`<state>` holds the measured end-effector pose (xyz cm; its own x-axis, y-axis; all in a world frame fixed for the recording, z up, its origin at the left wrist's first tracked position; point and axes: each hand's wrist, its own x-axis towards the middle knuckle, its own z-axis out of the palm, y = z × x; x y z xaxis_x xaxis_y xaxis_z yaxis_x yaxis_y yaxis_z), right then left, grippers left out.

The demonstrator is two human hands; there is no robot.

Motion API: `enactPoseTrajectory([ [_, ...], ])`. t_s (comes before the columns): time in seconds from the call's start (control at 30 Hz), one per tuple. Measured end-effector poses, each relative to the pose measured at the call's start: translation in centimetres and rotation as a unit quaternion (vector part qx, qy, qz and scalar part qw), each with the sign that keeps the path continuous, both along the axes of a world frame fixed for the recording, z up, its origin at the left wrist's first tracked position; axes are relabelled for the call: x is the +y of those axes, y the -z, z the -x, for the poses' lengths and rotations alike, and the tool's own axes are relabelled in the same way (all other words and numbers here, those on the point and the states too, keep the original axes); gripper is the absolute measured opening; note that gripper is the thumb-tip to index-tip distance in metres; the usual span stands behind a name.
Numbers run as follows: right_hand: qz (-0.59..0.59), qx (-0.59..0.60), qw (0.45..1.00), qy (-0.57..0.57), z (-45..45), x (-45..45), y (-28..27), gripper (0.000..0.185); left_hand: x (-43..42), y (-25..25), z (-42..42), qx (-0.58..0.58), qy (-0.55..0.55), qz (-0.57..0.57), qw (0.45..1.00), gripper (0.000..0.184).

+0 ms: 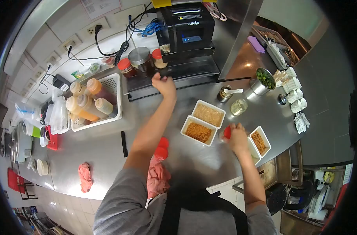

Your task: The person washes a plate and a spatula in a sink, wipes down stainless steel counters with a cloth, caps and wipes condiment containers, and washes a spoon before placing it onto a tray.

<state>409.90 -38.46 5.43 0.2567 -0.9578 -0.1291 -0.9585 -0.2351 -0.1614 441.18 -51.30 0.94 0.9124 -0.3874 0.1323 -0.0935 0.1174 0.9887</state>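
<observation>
My left hand [163,85] is stretched out over the front of the black shelf, fingers loosely bent and nothing visible in them. Closest to it are a red-lidded jar of pale powder [159,58] and a large metal-lidded jar [141,60]. On the right, my right hand [239,138] grips a small jar with a red lid [227,132], mostly covered by the fingers. It is between a white tub of orange-brown crumbs [198,132] and a white tub of brown bits [259,141]. Another white tub [209,114] holds pale flakes.
A white basket of squeeze bottles [118,88] stands left; a black marker [124,144] and pink cloth [85,177] lie nearby. Red lids [161,150] rest by my left forearm. A glass jar [239,106], spoon jar [224,94] and metal pot of greens [260,87] stand right.
</observation>
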Motion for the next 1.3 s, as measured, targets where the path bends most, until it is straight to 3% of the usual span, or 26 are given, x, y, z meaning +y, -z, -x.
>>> enactPoseTrajectory([
  [0.07,0.007,0.008,1.000,0.009,-1.4,2.6,0.5,0.056,6.2,2.0,1.6,0.033,0.111,0.089,0.989,0.048],
  [0.13,-0.013,0.009,0.999,0.030,-3.2,5.6,0.3,0.055,14.8,1.2,4.4,-0.012,0.188,0.088,0.978,0.042],
  [0.17,-0.024,0.010,0.999,0.041,-4.1,7.1,0.2,0.055,19.2,1.3,5.0,-0.150,0.234,0.002,0.960,0.042],
  [0.2,-0.027,0.013,0.999,0.031,-5.0,8.6,0.3,0.056,23.0,3.2,6.5,-0.047,0.303,0.034,0.951,0.042],
  [0.27,-0.010,0.002,1.000,0.006,-6.9,11.5,0.6,0.055,28.9,6.4,7.8,-0.162,0.432,-0.092,0.882,0.049],
  [0.37,-0.018,-0.026,0.998,-0.048,-10.1,14.2,0.8,0.052,31.6,8.0,10.2,-0.311,0.428,-0.099,0.843,0.054],
  [0.47,-0.018,-0.042,0.996,-0.072,-12.3,14.8,1.0,0.050,30.7,11.4,9.8,-0.328,0.380,-0.107,0.858,0.059],
  [0.53,-0.020,-0.077,0.985,-0.155,-11.9,13.9,0.3,0.050,31.3,9.8,8.9,-0.180,0.436,-0.082,0.878,0.061],
  [0.6,-0.087,-0.106,0.959,-0.248,-11.3,12.2,-2.2,0.058,31.9,5.8,7.4,-0.089,0.485,-0.088,0.866,0.066],
  [0.7,-0.177,-0.232,0.819,-0.493,-10.7,9.0,-4.9,0.055,32.7,2.2,5.1,-0.098,0.563,-0.043,0.820,0.065],
  [0.73,-0.155,-0.258,0.810,-0.504,-10.8,8.7,-5.6,0.055,33.0,1.0,4.4,-0.116,0.572,-0.040,0.811,0.063],
  [0.8,-0.110,-0.309,0.786,-0.524,-11.6,8.9,-6.9,0.056,33.0,-1.7,3.6,-0.070,0.562,-0.008,0.824,0.061],
  [0.83,-0.099,-0.220,0.863,-0.444,-12.6,9.8,-8.3,0.059,32.9,-2.4,3.3,-0.047,0.555,0.008,0.830,0.060],
  [0.87,-0.087,-0.127,0.922,-0.356,-14.1,11.1,-10.1,0.063,32.7,-0.7,2.9,-0.146,0.489,-0.058,0.858,0.061],
  [0.9,-0.076,-0.033,0.962,-0.261,-14.8,12.0,-10.9,0.067,32.6,-0.5,2.7,-0.141,0.487,-0.080,0.858,0.066],
  [0.93,0.011,-0.036,0.958,-0.283,-14.8,11.9,-9.8,0.079,32.5,-0.4,2.5,-0.136,0.483,-0.102,0.859,0.070],
  [1.03,-0.159,0.011,0.950,-0.269,-15.3,7.8,-13.1,0.080,32.3,-1.2,1.5,-0.141,0.421,-0.094,0.891,0.073],
  [1.1,-0.095,-0.052,0.955,-0.278,-16.6,3.4,-12.1,0.081,32.9,-0.6,0.4,-0.142,0.364,-0.098,0.915,0.073],
  [1.13,-0.048,-0.087,0.952,-0.288,-17.5,0.6,-10.5,0.081,33.2,-0.3,-0.5,-0.220,0.335,-0.100,0.911,0.072],
  [1.2,-0.027,-0.228,0.935,-0.271,-20.0,-5.9,-6.4,0.067,34.2,-0.4,-1.3,-0.257,0.262,-0.138,0.920,0.072],
  [1.3,0.087,-0.292,0.932,-0.197,-25.7,-13.7,-2.3,0.074,36.0,1.6,-3.1,-0.278,0.196,-0.194,0.920,0.072],
])
